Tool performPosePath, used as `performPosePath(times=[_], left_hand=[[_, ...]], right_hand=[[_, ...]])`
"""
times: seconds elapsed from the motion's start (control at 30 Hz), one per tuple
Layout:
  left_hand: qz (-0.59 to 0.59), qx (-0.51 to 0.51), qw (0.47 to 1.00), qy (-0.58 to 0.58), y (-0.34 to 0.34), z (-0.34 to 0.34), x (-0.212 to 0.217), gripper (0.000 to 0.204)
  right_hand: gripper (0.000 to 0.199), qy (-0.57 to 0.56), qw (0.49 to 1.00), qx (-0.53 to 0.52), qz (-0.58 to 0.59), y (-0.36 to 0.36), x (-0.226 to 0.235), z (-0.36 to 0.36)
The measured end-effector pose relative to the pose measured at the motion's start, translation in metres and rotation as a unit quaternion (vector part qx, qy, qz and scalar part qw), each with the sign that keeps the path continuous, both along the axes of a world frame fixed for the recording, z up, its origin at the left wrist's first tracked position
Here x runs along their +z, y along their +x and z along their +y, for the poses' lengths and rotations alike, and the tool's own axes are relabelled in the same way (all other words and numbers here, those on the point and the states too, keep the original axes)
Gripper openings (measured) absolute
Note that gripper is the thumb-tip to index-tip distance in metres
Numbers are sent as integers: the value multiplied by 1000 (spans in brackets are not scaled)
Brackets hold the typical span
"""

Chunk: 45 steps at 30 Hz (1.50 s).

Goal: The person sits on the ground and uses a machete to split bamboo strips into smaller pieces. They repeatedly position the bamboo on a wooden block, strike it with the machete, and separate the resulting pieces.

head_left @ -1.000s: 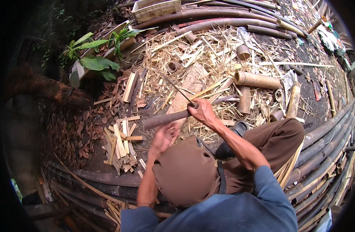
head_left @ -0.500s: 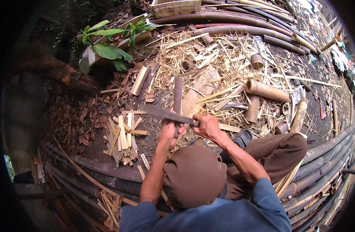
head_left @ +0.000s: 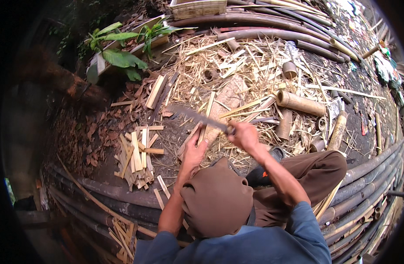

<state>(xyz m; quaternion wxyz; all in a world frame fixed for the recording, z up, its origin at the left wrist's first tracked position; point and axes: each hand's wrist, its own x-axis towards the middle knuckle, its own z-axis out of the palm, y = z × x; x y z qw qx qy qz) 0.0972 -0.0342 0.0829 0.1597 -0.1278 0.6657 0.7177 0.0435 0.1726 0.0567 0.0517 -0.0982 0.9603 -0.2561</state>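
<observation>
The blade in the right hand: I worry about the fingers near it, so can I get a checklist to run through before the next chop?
1. Right hand grips the blade by its handle: ok.
2. Left hand holds the bamboo strip steady: ok, it grips the near end.
3. Left fingers away from the edge: not ok, the blade is raised just above that hand.
4. Strip rests on the flat wooden slab: cannot tell, motion blur hides the contact.
5. Knee outside the swing line: ok, it lies to the right.
6. Split pieces away from the work: ok, piled to the left.
</observation>
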Motion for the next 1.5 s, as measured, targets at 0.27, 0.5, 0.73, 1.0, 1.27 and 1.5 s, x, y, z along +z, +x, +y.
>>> performPosePath(times=[0.27, 0.5, 0.73, 1.0, 1.27, 1.5], left_hand=[[162, -112, 968, -156, 34, -21, -5, 58], [-19, 36, 998, -44, 14, -14, -14, 36], [-30, 91, 985, 146, -7, 3, -18, 17], [-51, 93, 979, 173, 13, 4, 9, 13], [23, -62, 996, -62, 62, -25, 8, 31], [-21, 3, 996, -83, 35, -14, 1, 19]], right_hand=[[23, -41, 985, -128, 106, -62, -55, 70], [21, -97, 987, -120, -45, -20, -1, 56], [20, 31, 998, 51, -25, 18, 3, -3], [21, 37, 996, 71, 43, -1, -19, -17], [21, 49, 983, -143, -103, -53, -77, 54], [25, 28, 997, -47, -55, -13, -25, 3]])
